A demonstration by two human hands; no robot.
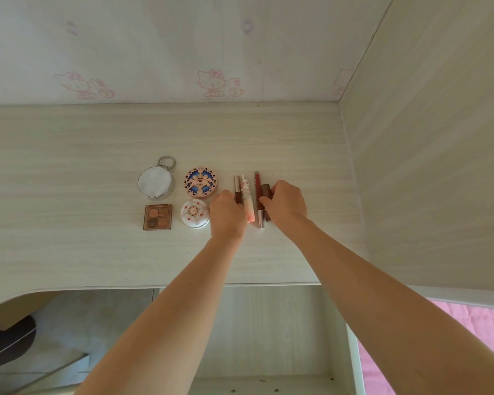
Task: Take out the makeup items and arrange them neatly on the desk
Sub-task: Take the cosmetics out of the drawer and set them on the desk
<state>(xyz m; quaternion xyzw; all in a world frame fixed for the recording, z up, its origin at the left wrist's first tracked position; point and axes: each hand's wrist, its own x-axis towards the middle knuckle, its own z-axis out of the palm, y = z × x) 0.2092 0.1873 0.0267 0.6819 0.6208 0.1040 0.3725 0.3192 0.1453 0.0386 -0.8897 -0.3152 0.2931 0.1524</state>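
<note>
Makeup lies on the pale wooden desk [97, 252]. At the left sit a round silver compact with a ring [155, 183], a brown eyeshadow palette [157, 217], a blue and pink patterned round compact [200, 182] and a white floral round compact [194, 213]. To their right several slim tubes lie side by side: a brown-tipped tube [237, 186], a peach tube with a white figure cap [246, 201], a red lip tube [258, 192] and a short brown tube [265, 191]. My left hand [228, 214] touches the leftmost tube. My right hand [286, 203] pinches the short brown tube.
A wall panel [425, 166] closes the desk on the right, and a back wall with pink cartoon stickers [211, 82] stands behind. Below the desk edge is an open shelf [268, 337]. A dark chair part [6, 343] shows at the lower left.
</note>
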